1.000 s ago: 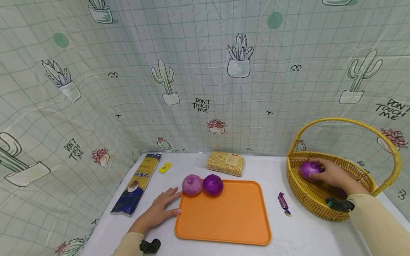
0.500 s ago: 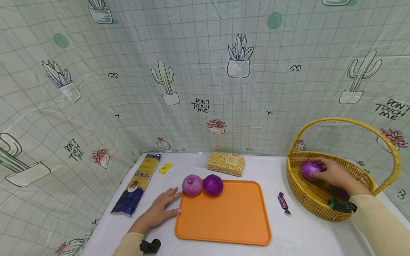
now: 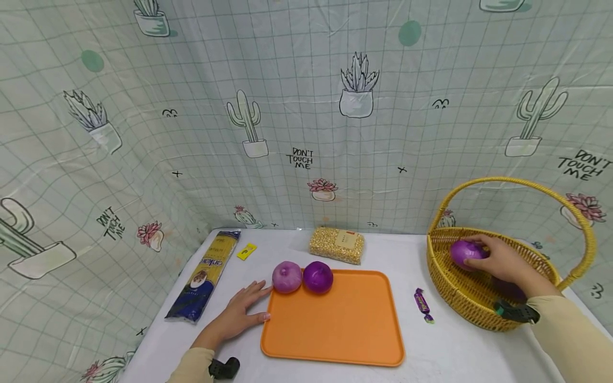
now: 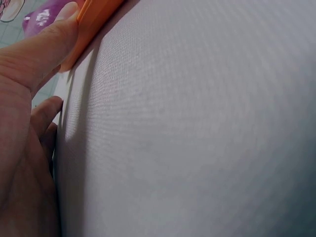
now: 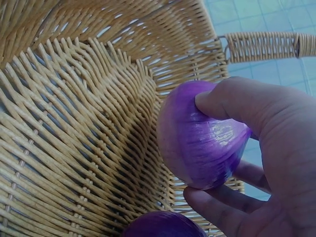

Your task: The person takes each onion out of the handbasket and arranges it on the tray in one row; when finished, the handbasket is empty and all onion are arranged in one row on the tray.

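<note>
My right hand [image 3: 503, 261] is inside the yellow wicker basket [image 3: 445, 282] and grips a purple onion [image 3: 463, 254] between thumb and fingers. In the right wrist view the onion [image 5: 197, 138] is held close to the basket wall, and a second, darker onion [image 5: 163, 226] lies below it. Flat on the white table, my left hand [image 3: 238, 314] has its fingers spread, and its thumb touches the left rim of the orange tray [image 3: 335, 319]. Two more onions sit at the tray's back left corner: a paler one [image 3: 287, 276] and a deep purple one [image 3: 318, 277].
A purple-wrapped candy [image 3: 423, 305] lies between tray and basket. Behind the tray rests a bag of corn kernels [image 3: 337, 244]. A long blue and yellow pasta pack [image 3: 205, 276] and a small yellow packet [image 3: 246, 251] are at the left. The basket handle [image 3: 517, 181] arches up.
My right wrist has shifted slightly to the right, with the onion still in its grip inside the basket. The left hand and the tray's onions stay where they were.
</note>
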Demonstrator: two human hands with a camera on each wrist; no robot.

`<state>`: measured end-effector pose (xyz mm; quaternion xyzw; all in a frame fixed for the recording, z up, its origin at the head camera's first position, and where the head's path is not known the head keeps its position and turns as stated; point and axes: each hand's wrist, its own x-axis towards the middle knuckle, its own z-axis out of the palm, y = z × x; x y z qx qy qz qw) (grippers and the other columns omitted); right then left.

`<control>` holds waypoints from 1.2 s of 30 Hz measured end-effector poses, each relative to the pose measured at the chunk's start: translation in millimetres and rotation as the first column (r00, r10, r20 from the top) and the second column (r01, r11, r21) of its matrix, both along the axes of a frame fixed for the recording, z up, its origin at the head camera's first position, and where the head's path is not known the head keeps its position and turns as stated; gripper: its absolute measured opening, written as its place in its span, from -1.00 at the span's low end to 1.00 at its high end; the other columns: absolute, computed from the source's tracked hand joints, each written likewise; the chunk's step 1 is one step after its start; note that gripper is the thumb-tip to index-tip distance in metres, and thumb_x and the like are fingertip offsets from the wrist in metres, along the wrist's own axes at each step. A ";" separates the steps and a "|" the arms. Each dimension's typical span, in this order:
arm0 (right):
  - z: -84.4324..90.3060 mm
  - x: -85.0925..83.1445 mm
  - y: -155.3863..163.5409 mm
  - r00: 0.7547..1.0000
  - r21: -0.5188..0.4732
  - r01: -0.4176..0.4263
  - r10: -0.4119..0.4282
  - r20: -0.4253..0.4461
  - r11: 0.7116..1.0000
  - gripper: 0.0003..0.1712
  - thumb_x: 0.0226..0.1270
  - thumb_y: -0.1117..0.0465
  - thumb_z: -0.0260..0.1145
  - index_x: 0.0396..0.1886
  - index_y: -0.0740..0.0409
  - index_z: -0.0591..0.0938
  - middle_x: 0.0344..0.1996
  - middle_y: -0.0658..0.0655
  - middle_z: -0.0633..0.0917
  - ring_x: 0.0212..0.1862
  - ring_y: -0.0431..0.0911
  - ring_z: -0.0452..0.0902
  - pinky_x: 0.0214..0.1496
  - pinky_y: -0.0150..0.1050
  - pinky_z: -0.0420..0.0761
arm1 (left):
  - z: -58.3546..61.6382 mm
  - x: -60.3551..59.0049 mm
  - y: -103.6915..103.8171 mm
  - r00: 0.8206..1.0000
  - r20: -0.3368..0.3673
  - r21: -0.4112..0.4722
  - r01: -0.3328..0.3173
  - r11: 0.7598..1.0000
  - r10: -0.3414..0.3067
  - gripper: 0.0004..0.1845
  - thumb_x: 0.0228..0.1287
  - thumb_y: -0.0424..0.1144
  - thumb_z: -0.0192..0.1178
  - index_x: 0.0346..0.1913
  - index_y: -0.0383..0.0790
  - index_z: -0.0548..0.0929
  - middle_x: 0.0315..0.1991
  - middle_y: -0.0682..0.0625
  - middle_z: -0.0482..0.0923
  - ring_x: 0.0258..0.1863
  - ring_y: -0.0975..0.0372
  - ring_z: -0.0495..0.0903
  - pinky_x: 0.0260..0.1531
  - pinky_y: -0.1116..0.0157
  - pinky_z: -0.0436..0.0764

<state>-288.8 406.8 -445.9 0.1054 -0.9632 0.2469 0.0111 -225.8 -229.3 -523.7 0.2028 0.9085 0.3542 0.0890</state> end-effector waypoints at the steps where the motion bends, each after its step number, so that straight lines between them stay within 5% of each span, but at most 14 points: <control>1: 0.1 0.5 0.3 1.000 0.002 0.000 0.000 -0.004 1.000 -0.29 0.35 0.09 0.45 0.27 0.50 0.43 0.07 0.62 0.52 0.06 0.47 0.51 0.01 0.34 0.57 | 0.2 0.0 0.0 1.000 -0.001 0.000 0.001 1.000 -0.001 -0.25 0.36 0.05 0.32 0.51 -0.17 0.38 0.56 -0.27 0.15 0.57 -0.25 -0.09 0.49 -0.28 -0.23; 36: 5.2 29.5 -9.5 0.999 0.024 0.012 -0.011 -0.044 1.000 -0.29 0.27 0.01 0.51 0.25 0.35 0.50 0.03 0.58 0.50 0.03 0.46 0.49 -0.06 0.38 0.58 | 1.2 0.7 0.4 1.000 -0.002 -0.007 0.005 1.000 -0.005 -0.25 0.36 0.04 0.32 0.52 -0.17 0.37 0.56 -0.28 0.15 0.57 -0.26 -0.08 0.49 -0.30 -0.22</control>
